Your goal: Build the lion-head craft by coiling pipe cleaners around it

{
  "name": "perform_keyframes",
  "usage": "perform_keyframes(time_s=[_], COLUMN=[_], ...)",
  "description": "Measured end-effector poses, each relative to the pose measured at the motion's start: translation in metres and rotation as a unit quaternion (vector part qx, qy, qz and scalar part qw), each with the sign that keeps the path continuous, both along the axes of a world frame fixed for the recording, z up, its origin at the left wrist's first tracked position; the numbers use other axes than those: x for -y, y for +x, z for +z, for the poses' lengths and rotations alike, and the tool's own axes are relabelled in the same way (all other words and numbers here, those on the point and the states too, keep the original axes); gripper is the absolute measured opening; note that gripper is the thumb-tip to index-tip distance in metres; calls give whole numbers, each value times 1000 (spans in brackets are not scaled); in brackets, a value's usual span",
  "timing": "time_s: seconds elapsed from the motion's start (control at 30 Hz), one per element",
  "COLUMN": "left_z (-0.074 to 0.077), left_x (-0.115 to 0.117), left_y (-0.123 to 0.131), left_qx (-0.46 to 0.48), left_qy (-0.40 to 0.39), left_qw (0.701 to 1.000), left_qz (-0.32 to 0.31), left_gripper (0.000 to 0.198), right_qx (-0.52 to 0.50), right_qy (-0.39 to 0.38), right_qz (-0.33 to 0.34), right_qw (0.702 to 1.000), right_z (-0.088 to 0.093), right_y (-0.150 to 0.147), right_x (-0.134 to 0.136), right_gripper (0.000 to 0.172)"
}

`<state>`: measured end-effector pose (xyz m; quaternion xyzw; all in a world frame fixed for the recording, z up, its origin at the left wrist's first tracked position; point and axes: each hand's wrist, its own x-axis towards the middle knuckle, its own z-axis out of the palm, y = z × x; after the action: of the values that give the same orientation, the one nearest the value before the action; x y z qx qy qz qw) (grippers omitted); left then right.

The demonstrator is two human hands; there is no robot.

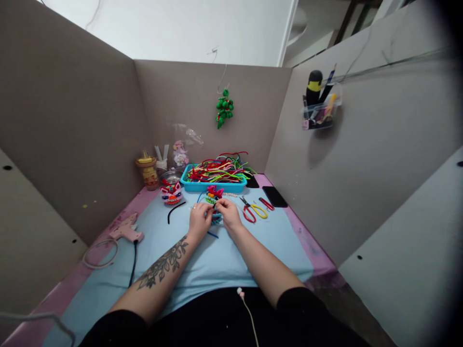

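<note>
My left hand [201,219] and my right hand [230,214] meet over the middle of the blue cloth, fingers pinched together. Between the fingertips is a short piece of black pipe cleaner [214,206], mostly hidden by them. Just behind and under the hands lie colourful pipe-cleaner pieces in pink, orange, green and blue [214,192], partly covered. A longer black pipe cleaner [176,210] lies curved to the left of my left hand. Beyond it sits a pink, orange and blue lion-head figure [171,193]. Red-and-yellow-handled pliers [255,211] rest to the right of my right hand.
A blue tray [213,187] heaped with pipe cleaners stands behind the hands. A pink glue gun [127,228] with its cord lies at left. A phone [274,196] and a red cutter [266,204] lie at right. Grey panels [202,106] enclose the table.
</note>
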<state>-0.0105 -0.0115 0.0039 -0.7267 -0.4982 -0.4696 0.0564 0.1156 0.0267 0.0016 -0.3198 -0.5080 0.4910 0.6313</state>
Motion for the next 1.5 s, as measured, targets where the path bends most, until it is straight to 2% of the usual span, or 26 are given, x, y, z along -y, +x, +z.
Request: perform_keyframes(time_s=[0.1,0.2,0.33,0.43,0.53,0.87,1.03,1.13,1.3,1.5], left_z=[3,6,8,7,6,5,5,4,4,3], left_x=[3,6,7,7,8,7,7,7,6,3], left_y=[-5,-10,-10,-7,-5,-4,-4,-4,-5,-5], left_qx=[-41,-93,-157,-184,-199,-220,-233,-223,-158,-68], left_qy=[10,15,15,13,17,13,-7,-20,-41,-41], left_qw=[996,989,982,979,977,973,969,970,982,996], left_qz=[83,114,104,84,74,71,86,97,97,45], left_gripper=[12,14,16,18,18,17,17,17,14,9], right_qx=[132,272,399,470,513,569,598,595,523,382], right_qy=[87,216,322,337,338,332,298,271,256,248], right_qz=[-82,-194,-197,-198,-215,-238,-229,-221,-207,-182], right_qw=[984,917,835,791,759,714,708,723,786,871], right_z=[5,8,7,5,4,3,5,5,5,6], right_y=[21,37,34,23,17,14,15,16,18,19], right_x=[-4,-2,9,16,18,19,20,21,19,18], right_gripper=[18,11,14,17,18,19,19,16,13,13])
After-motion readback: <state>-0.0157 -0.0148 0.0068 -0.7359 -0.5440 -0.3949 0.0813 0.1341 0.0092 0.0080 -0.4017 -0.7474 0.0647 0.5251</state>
